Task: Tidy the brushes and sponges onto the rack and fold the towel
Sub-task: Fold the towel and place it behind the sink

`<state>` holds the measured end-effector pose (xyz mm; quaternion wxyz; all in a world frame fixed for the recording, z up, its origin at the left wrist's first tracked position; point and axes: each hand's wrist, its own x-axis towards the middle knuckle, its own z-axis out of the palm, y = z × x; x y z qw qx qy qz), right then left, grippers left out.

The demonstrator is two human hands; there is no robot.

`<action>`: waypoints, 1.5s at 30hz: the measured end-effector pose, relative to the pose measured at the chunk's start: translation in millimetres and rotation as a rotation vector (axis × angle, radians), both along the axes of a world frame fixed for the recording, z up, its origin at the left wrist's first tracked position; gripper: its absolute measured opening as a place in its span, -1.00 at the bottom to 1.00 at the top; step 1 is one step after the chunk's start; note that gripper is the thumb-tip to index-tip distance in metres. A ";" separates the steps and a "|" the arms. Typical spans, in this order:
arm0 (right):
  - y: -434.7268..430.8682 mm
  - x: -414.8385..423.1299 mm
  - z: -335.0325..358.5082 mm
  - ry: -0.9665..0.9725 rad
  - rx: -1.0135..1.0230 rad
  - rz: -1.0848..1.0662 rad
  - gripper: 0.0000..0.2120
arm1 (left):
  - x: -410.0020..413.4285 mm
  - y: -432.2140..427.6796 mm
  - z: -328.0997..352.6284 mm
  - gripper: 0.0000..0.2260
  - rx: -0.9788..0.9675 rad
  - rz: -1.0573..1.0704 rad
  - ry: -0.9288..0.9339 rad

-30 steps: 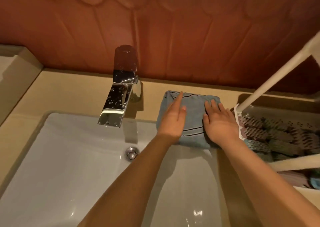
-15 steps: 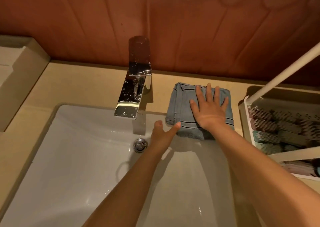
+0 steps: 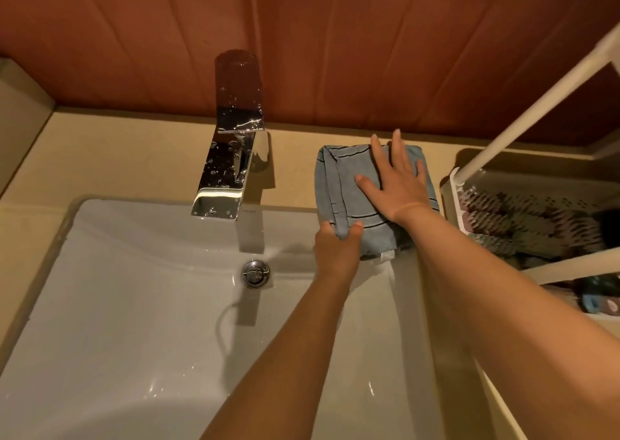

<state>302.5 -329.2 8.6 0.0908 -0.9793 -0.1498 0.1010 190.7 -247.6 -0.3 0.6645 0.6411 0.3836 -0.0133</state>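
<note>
I work with one view only — a wide-angle camera worn on the person's head. It looks forward and steeply down over the sink (image 3: 134, 305), facing the red-brown wall (image 3: 335, 36) behind the tap (image 3: 224, 177). It sits close: both forearms enter from the bottom edge and reach the towel (image 3: 345, 204) near frame centre, the left hand (image 3: 335, 251) at its near edge, the right hand (image 3: 399, 188) flat on top. The counter (image 3: 134, 157) runs across the middle of the frame; the rack (image 3: 536, 113) is cut off by the right edge. The sink fills the lower left.
</note>
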 end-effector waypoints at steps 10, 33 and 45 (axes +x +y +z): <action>-18.1 -52.2 -5.3 -0.007 -0.085 -0.072 -0.36 | -39.8 10.9 0.7 -0.60 -0.282 -0.172 0.020; -77.0 -190.5 -8.2 -0.011 -0.017 0.094 -0.27 | -148.0 -13.8 32.9 -0.65 -0.463 -0.216 0.224; -137.3 -261.1 4.0 0.044 0.020 0.043 -0.31 | -218.6 -81.4 63.7 -0.58 -0.111 -0.373 0.079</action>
